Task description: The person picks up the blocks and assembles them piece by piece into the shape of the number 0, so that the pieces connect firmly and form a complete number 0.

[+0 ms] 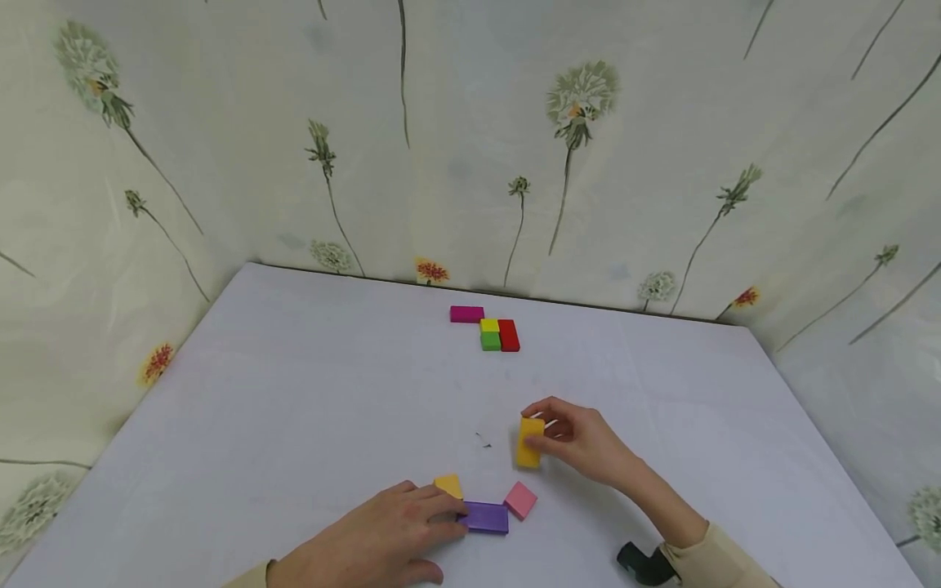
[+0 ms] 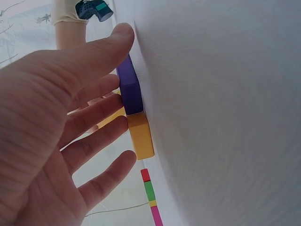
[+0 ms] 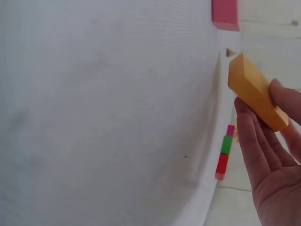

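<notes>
My right hand [image 1: 588,441] pinches an orange-yellow rectangular block [image 1: 530,443] between thumb and fingers, held above the white table in the right wrist view. My left hand [image 1: 390,527] lies low at the front, its fingers extended and spread. Its fingertips [image 2: 113,101] are right at a long purple block [image 1: 487,518] and a smaller orange-yellow block [image 2: 140,135], which sit end to end in the left wrist view. The left thumb stands apart from the fingers. A pink block [image 1: 520,501] rests at an angle near the purple block's right end.
Farther back on the table [image 1: 331,392] stands a cluster: a magenta block [image 1: 466,314], a yellow block [image 1: 489,325], a green block [image 1: 490,341] and a red block [image 1: 509,335]. A dark device [image 1: 647,563] is at the right wrist. Flower-patterned cloth [image 1: 456,163] hangs behind.
</notes>
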A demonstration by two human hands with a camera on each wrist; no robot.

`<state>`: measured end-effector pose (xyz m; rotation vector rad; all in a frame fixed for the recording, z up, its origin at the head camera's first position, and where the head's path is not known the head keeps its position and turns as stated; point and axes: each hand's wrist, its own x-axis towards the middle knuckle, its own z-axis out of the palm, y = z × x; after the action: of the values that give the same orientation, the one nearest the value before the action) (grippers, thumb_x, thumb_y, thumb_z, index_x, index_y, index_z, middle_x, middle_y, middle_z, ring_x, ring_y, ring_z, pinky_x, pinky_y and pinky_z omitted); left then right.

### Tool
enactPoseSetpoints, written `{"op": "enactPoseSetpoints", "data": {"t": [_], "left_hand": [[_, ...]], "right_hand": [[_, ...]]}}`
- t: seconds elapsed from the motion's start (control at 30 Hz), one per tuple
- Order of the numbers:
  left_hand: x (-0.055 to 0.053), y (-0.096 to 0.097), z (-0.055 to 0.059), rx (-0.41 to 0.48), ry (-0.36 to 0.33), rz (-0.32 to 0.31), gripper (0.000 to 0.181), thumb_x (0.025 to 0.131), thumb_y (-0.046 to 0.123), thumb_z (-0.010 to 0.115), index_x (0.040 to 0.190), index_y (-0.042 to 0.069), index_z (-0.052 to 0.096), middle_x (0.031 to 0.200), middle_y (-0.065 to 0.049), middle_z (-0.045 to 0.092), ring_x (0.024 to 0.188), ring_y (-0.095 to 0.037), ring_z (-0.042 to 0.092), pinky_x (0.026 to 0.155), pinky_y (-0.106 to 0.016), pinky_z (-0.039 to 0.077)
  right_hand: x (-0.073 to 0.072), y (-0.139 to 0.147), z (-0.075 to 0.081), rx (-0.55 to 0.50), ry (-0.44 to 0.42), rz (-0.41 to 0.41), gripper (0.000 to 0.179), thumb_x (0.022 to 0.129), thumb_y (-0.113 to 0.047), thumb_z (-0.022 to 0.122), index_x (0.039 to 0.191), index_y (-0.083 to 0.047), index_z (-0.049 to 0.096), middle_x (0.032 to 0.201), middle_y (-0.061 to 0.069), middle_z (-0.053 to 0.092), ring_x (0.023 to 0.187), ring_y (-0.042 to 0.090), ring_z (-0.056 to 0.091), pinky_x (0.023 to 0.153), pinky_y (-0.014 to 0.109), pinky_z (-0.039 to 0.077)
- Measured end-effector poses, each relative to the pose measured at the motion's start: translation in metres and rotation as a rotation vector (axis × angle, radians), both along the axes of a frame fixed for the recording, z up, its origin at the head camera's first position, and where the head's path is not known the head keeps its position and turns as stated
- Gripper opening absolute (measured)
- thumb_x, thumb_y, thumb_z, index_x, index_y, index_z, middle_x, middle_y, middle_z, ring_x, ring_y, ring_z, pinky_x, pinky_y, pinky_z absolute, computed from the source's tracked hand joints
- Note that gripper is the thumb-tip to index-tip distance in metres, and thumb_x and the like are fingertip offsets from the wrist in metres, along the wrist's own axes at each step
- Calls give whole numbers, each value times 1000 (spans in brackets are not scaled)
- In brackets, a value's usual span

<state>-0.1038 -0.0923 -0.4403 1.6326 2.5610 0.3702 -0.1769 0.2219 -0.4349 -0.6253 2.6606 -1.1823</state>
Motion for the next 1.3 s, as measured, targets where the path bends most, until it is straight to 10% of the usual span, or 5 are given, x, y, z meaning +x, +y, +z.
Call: {"op": "enactPoseSetpoints", "data": {"t": [1.3], "left_hand": [[0,3,0,-31,-44,24,42,90,45,68,125,23,63,131,9,56,116,-5,51,85,-23,45]], "right_hand": [[5,-5,-11,143,60,38,31,88,-24,75,115,-10,70,97,-4,62,83,11,58,72,24,52]]}}
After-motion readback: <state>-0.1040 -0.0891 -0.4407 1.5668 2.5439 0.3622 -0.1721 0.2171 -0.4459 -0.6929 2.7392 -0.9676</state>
